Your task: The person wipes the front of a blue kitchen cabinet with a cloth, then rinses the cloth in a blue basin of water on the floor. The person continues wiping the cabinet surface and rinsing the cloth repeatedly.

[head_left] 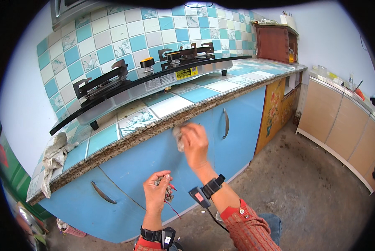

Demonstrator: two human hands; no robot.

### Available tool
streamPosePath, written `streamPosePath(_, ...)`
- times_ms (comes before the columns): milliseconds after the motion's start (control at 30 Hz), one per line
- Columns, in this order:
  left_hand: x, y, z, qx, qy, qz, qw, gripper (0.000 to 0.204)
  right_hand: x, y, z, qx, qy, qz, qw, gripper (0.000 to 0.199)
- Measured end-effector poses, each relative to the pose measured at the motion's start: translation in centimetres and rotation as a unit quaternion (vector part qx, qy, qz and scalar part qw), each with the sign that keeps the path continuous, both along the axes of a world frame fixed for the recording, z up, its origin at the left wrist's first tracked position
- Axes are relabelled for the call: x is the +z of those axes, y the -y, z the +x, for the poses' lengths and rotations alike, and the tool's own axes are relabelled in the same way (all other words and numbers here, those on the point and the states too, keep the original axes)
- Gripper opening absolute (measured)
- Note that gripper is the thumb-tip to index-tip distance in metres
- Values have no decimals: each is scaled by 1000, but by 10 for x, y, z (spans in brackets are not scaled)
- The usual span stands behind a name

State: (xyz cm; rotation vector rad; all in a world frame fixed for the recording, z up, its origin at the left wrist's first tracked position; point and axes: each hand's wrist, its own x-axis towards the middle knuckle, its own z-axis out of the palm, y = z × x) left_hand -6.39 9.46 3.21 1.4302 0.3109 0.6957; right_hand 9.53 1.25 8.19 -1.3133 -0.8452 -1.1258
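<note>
My right hand is closed on a crumpled greyish cloth. The cloth is against or very near the blue cabinet door, just below the stone edge of the tiled counter; hand and cloth look slightly blurred. Lower and to the left, my left hand is closed around a small grey-brown bundle with red strands, one of which dangles below. The fingers hide most of that bundle, so its kind is unclear. The left hand is apart from the cabinet front's handles.
A gas stove lies lifted on the counter, its front raised. A dirty rag hangs over the counter's left corner. Curved handles stick out from the cabinet doors. A wooden box and a beige cabinet stand at right.
</note>
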Motion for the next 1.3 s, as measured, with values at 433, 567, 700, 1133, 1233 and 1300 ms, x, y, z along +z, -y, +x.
streamPosePath(433, 4, -2, -4, 2, 5, -9, 1000, 14, 1, -15, -13, 11, 63, -43, 997, 16)
streamPosePath(567, 3, -3, -7, 15, 6, -10, 1000, 14, 11, -8, -7, 13, 10, -7, 1000, 15)
streamPosePath(700, 5, -4, -8, 10, 2, -6, 1000, 13, 6, -7, 3, -22, 4, -2, 1000, 15)
streamPosePath(1133, 1, 0, -3, 4, 2, -9, 1000, 12, -41, 1, -5, 28, -37, -59, 997, 17)
streamPosePath(1233, 1, 0, -1, 6, -2, -4, 1000, 12, -12, -7, 7, 27, -33, -10, 999, 15)
streamPosePath(1300, 1, -1, -1, 8, 0, -5, 1000, 12, -13, -10, 9, 24, -39, -11, 999, 14)
